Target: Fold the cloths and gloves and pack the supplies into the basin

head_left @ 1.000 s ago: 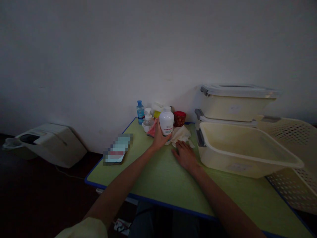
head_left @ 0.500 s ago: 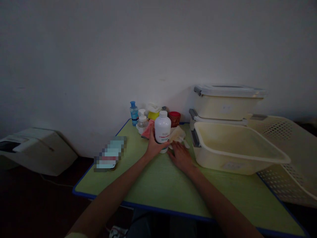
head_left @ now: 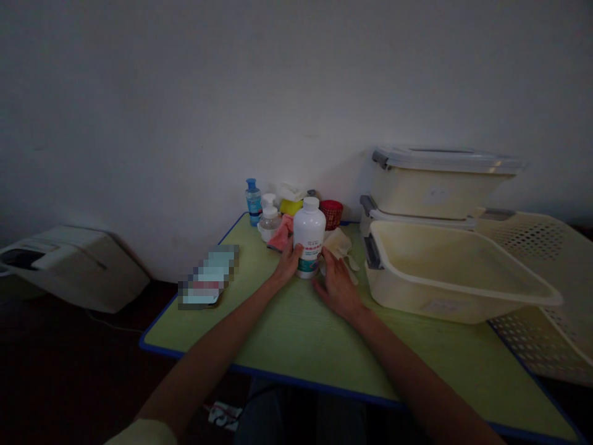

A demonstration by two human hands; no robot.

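A white plastic bottle (head_left: 309, 232) with a white cap and a printed label stands upright on the green table (head_left: 259, 334). My left hand (head_left: 288, 264) wraps its left side, thumb on the front near the label. Against its lower right side rests my right hand (head_left: 341, 285), cupped, thumb low near the base; its far fingertips are hidden. Just behind my right hand lies a crumpled pale cloth or wrapper (head_left: 337, 242). A pink cloth (head_left: 281, 233) is close to my left hand, partly behind the bottle.
At the back stand a blue bottle (head_left: 253, 203), a clear pump bottle (head_left: 269, 221), a yellow item (head_left: 291, 207) and a red basket (head_left: 332, 214). A blurred phone-like object (head_left: 209, 276) lies left. On the right are a cream bin (head_left: 430, 304), stacked lidded boxes (head_left: 428, 191) and a perforated basket (head_left: 532, 238).
My left thumb has drawn back from across the bottle's front to its left side. My right hand has risen from lying by the bottle to rest against it. The view has shifted slightly.
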